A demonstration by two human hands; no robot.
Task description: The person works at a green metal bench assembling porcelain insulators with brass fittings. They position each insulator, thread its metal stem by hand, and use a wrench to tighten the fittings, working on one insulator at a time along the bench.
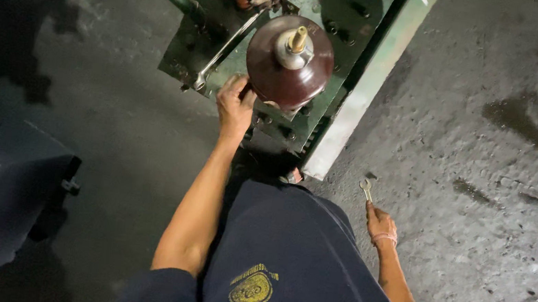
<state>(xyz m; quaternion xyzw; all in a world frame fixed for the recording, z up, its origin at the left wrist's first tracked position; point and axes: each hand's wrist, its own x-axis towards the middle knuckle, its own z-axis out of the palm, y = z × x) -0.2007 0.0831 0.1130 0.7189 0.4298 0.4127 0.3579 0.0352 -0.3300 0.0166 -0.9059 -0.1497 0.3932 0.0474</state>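
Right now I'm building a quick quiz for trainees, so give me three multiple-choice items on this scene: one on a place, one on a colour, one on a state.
1. Where is the left hand?
A. Against the lower edge of the brown insulator
B. On the concrete floor
C. In a pocket

2. What colour is the metal plate that bears the insulator?
A. Red
B. Green
C. Yellow

3. What state is the right hand in?
A. Open and empty
B. Closed on a small wrench
C. Closed on a hammer

Answers:
1. A, its fingers touch the insulator's rim.
2. B, the plate's worn paint is green.
3. B, the wrench's open end sticks out above the closed fist.
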